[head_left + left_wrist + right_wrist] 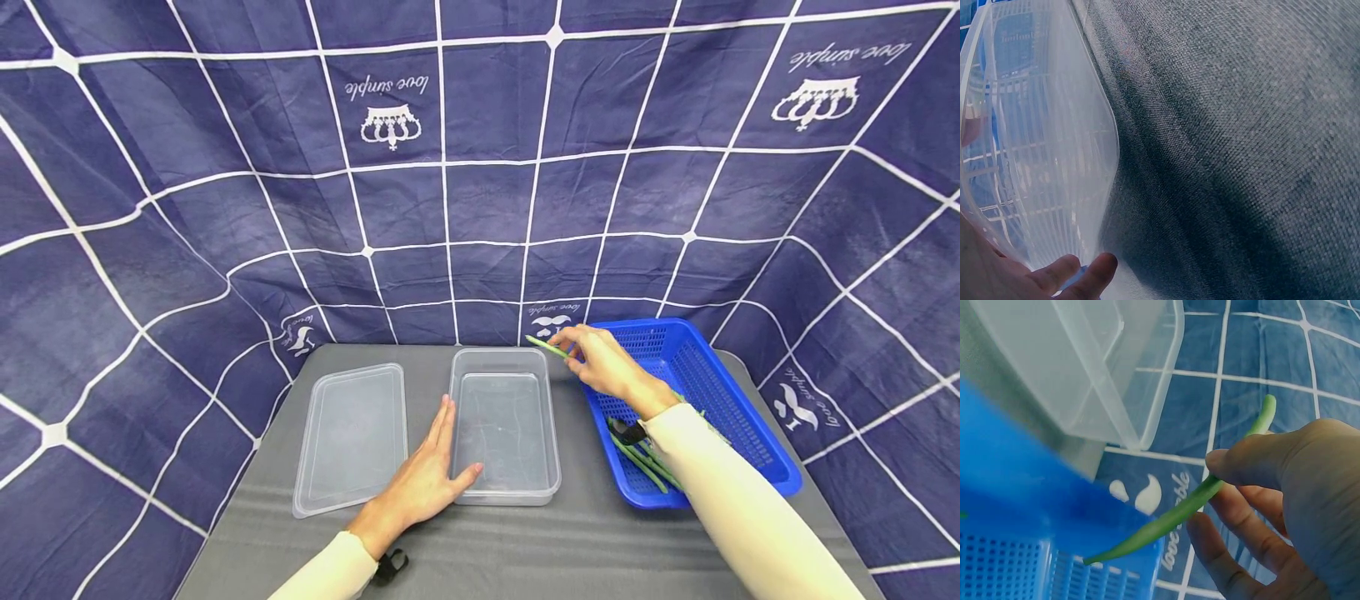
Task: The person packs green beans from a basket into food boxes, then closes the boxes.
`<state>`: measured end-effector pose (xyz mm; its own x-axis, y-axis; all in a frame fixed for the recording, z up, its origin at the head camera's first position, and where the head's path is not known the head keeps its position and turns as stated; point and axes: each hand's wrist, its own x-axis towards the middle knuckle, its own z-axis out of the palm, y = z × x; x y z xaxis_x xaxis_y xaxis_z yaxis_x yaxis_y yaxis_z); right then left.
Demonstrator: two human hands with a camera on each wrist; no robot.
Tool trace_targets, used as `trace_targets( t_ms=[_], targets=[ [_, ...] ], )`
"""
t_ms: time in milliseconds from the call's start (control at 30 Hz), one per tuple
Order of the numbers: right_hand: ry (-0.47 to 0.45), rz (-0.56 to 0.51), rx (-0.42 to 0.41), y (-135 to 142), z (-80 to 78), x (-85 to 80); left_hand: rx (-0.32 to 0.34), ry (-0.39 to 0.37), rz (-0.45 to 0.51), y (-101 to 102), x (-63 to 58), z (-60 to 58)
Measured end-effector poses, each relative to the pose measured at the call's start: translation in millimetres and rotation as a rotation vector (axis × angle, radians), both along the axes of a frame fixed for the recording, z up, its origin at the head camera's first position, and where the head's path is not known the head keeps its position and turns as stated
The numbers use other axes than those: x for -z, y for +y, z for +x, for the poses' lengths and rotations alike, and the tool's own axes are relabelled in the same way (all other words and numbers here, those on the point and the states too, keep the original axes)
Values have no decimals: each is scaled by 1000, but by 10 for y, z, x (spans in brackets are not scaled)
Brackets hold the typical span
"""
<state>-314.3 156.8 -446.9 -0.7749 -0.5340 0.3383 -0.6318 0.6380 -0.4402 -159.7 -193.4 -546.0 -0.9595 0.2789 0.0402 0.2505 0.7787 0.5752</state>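
Between thumb and fingers, my right hand pinches a green bean above the far left corner of a blue plastic basket. More green beans lie in the near part of that basket, partly hidden under my right forearm. A clear rectangular plastic container stands at the middle of the table, and I see only its bare bottom inside. With fingers extended, my left hand rests against the container's left side, the thumb over its near left rim.
A flat translucent lid lies on the grey table left of the container. A dark blue cloth with white lines hangs behind the table and along both sides.
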Motion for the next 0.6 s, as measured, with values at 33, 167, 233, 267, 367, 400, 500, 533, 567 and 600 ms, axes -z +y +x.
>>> trace_targets(
  t_ms=[33, 167, 233, 267, 367, 400, 500, 533, 567, 600],
  targets=[
    [-1, 4, -5, -40, -12, 2, 2, -1, 1, 0, 2, -2],
    [1, 18, -34, -202, -63, 7, 5, 7, 6, 1, 7, -10],
    [5, 29, -45, -281, -88, 11, 6, 9, 2, 1, 11, -15],
    [7, 37, -49, -318, -99, 15, 6, 9, 1, 1, 11, -15],
    [-5, 56, -49, -431, -126, 26, 5, 10, -1, -1, 13, -13],
    [-10, 61, -48, -470, -134, 29, 5, 9, 0, -2, 13, -11],
    [-7, 77, -54, -587, -160, 40, 4, 10, 6, -6, 17, -9],
    [-3, 84, -57, -626, -168, 45, 4, 8, 7, -7, 19, -9],
    [1, 89, -63, -665, -180, 51, 3, 8, 9, -9, 21, -10],
    [1, 96, -66, -703, -188, 56, 3, 8, 6, -10, 25, -10]
  ],
)
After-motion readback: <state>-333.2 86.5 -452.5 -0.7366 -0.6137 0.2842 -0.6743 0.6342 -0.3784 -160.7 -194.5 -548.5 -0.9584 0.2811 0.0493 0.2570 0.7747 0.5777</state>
